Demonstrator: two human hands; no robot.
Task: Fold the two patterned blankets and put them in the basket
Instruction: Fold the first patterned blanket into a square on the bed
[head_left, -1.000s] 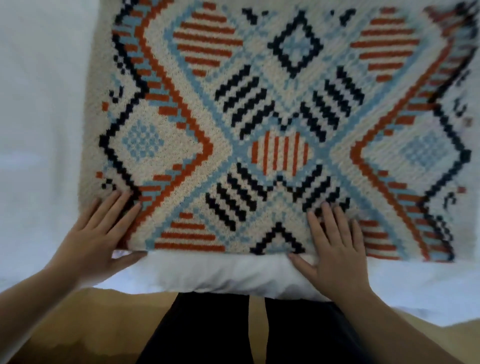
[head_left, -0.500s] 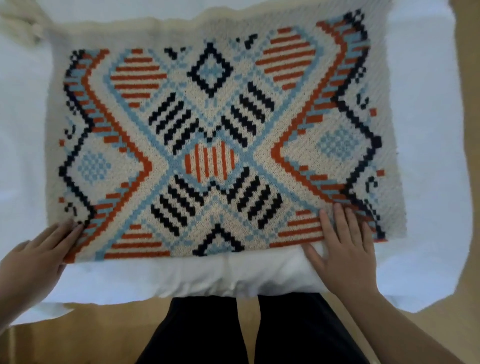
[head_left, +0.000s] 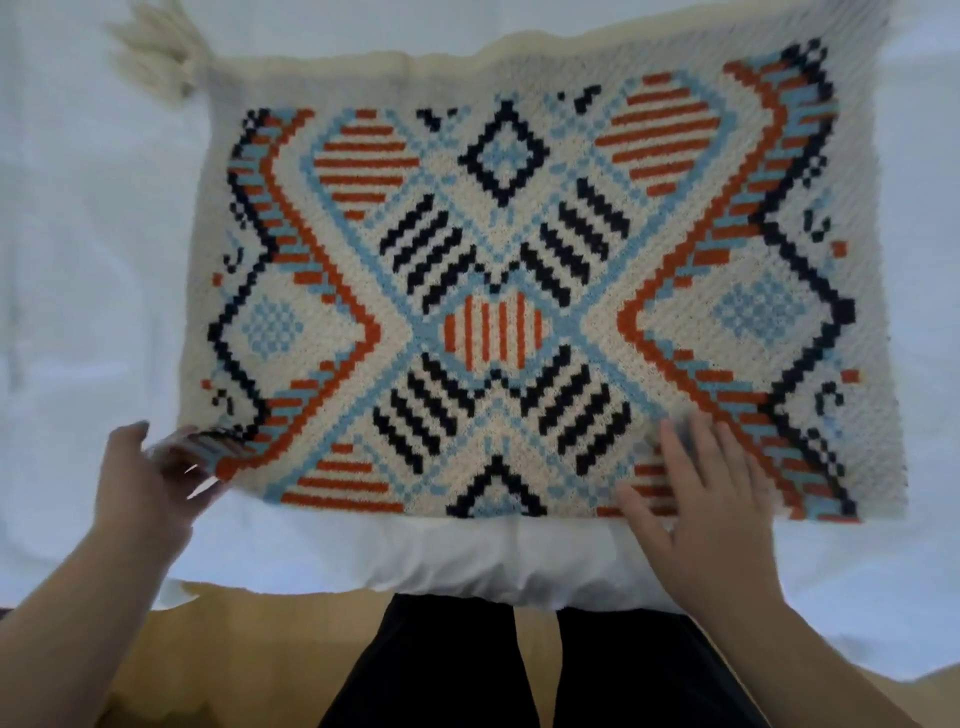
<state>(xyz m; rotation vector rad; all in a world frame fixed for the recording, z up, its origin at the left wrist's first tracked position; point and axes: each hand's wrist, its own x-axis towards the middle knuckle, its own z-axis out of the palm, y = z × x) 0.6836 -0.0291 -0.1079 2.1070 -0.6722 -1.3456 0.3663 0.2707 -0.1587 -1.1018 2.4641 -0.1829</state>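
A cream knitted blanket (head_left: 498, 291) with orange, light blue and navy geometric patterns lies folded flat on a white bed. Its tassels (head_left: 156, 57) stick out at the far left corner. My left hand (head_left: 150, 483) grips the blanket's near left corner and has lifted it slightly off the bed. My right hand (head_left: 711, 519) rests flat with fingers spread on the near right part of the blanket. No second blanket and no basket are in view.
The white bed cover (head_left: 78, 260) spreads around the blanket on all sides, and its near edge (head_left: 467, 566) hangs just in front of my dark trousers (head_left: 519, 670). A tan wooden floor (head_left: 234, 654) shows below the bed.
My left hand went from lying flat on the near left edge to gripping and lifting that corner. The view shifted, so the blanket sits more centred. My right hand stays pressed on the near right part.
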